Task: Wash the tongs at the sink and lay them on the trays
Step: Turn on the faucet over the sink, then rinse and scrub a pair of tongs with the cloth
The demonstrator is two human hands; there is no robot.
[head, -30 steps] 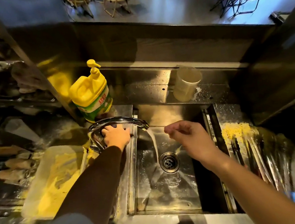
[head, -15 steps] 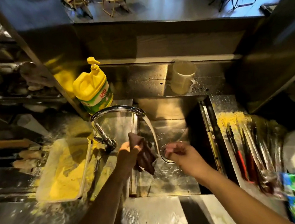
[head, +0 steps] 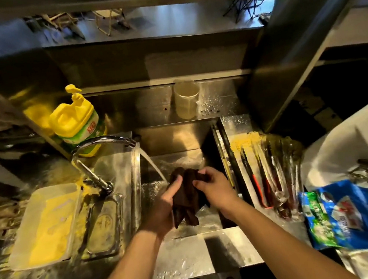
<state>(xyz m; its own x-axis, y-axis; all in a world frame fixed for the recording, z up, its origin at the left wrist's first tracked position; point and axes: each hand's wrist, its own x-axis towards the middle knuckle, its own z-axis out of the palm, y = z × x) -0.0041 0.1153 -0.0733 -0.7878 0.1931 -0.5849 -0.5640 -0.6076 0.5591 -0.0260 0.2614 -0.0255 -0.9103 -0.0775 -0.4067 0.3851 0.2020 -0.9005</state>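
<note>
Dim steel backsplash (head: 146, 61), warm light

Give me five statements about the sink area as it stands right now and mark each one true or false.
1. Both hands hold a dark cloth over the sink. True: the left hand and right hand both have a grip on it.
2. The tap is off. False: water streams from its spout.
3. The tongs lie to the right of the sink. True.
4. The yellow soap bottle stands to the right of the sink. False: it stands at the back left, behind the tap.
5. A pale cup stands on the ledge behind the sink. True.
</note>
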